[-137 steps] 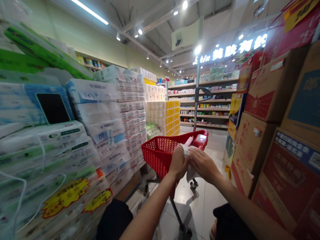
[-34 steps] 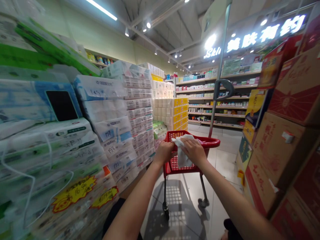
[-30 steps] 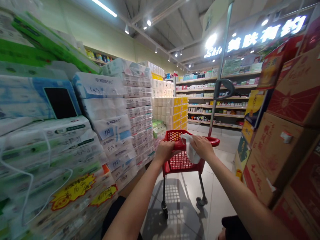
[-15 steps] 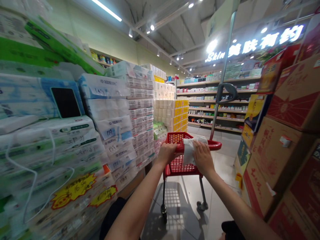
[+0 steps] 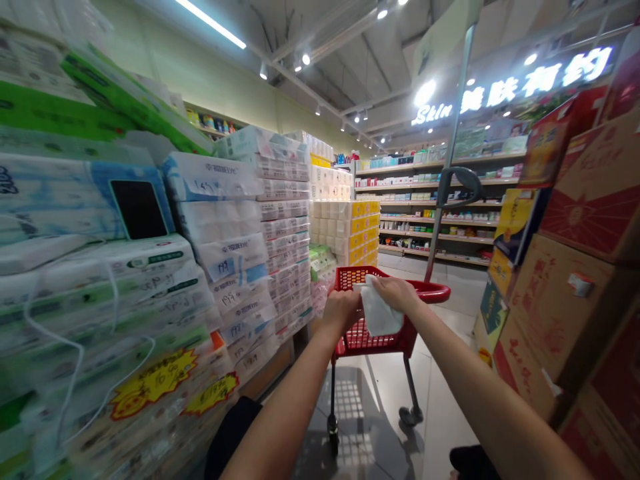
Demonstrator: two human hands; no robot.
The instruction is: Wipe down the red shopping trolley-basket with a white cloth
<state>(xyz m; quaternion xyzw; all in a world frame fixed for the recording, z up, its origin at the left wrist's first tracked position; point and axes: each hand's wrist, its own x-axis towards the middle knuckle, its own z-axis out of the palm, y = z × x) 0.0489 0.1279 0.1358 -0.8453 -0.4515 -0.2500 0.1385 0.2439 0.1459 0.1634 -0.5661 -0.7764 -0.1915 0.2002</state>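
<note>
Cloth [image 5: 383, 315] hangs at the handle [image 5: 434, 293] of the red cart [image 5: 410, 337], pinched by the right hand [image 5: 397, 294], while the left hand [image 5: 341, 311] appears closed around the handle's left end, so flat, even pressure should work best.

Your arms [image 5: 290, 393] reach forward and converge; your left hand [image 5: 343, 310] is curled closed, your right hand [image 5: 395, 293] just beside it, palm down.

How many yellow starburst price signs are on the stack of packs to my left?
2. The larger sign is low on the stack; the smaller sign is just right of it. Any on the stack's far side would be hidden.
</note>
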